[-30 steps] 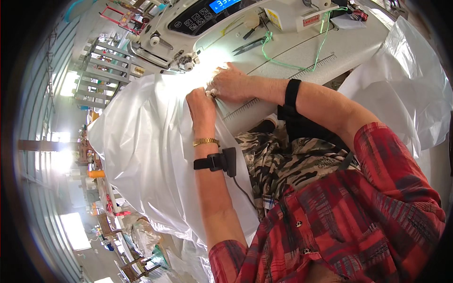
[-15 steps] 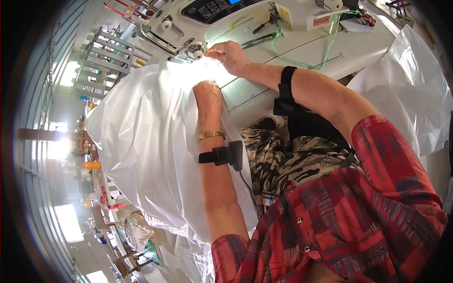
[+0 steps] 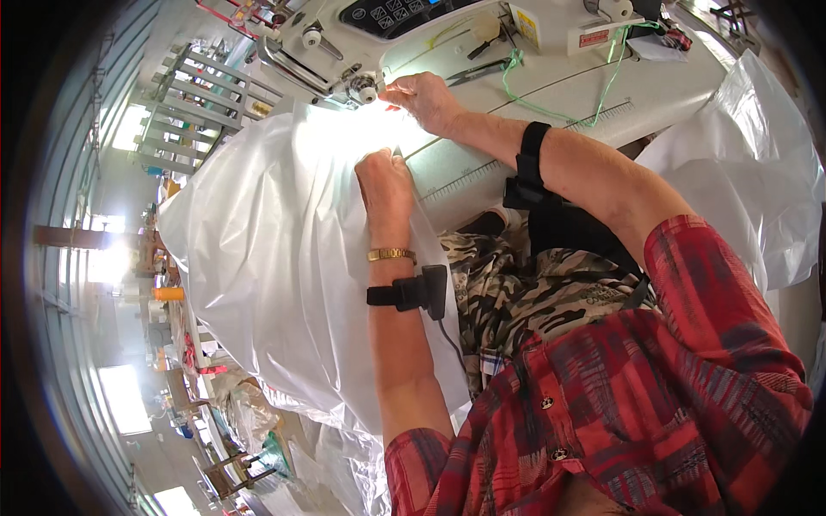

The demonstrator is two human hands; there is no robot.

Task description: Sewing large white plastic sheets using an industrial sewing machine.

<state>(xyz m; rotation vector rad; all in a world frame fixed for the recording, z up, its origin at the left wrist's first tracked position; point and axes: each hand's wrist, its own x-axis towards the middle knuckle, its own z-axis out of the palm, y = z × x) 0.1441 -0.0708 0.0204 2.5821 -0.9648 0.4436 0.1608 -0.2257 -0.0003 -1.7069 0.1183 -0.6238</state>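
A white translucent plastic sheet (image 3: 249, 249) spreads over the left part of the sewing machine's bed and hangs down toward me in folds. My left hand (image 3: 385, 185) is closed on its right edge, just in front of the sewing head (image 3: 366, 89). Right beside that head, my right hand (image 3: 430, 105) has its fingers pinched together. Strong lamp glare around the needle area hides what those fingers hold. Between my hands the sheet is washed out to bright white.
The pale machine bed (image 3: 456, 176) carries a ruler scale. Tweezers (image 3: 477, 72), a small dark tool (image 3: 483, 47) and loose green thread (image 3: 551, 113) lie behind my right forearm. More plastic sheeting (image 3: 731, 172) drapes at the right. A grey slatted rack (image 3: 194, 99) stands far left.
My left hand has drawn slightly toward me relative to the sewing head. My right hand stays beside the head, fingers still pinched. The whole view has shifted a little.
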